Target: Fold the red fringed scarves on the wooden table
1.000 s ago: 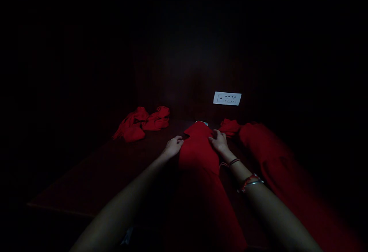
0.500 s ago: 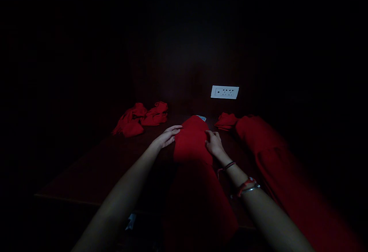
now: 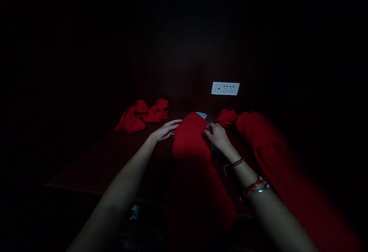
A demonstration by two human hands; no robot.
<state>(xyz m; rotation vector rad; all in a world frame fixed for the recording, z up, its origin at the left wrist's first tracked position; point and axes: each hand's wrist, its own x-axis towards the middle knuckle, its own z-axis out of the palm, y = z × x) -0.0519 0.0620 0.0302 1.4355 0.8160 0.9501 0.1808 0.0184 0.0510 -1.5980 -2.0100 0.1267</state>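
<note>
A long red scarf (image 3: 192,141) lies lengthwise on the dark table, folded at its far end, with its near part hanging over the front edge. At its left edge rests my left hand (image 3: 166,130), fingers stretched out and fingertips touching the fabric. On the opposite edge my right hand (image 3: 219,136) has bent fingers and thumb drawn together at the cloth, seemingly pinching it. Dim light hides the exact grip. A phone-like flat object (image 3: 201,115) shows partly behind the scarf's far end.
Crumpled red fabric with fringes (image 3: 135,118) lies at the back left. Another small red bundle (image 3: 226,117) sits at the back right, beside a second long red cloth (image 3: 276,156) running towards me. A white socket panel (image 3: 225,88) is on the wall. The table edge (image 3: 74,189) shows faintly.
My right hand has shifted slightly, with its fingers more bent at the scarf's edge. My left hand has moved slightly left, still along the cloth. The view has tilted a little.
</note>
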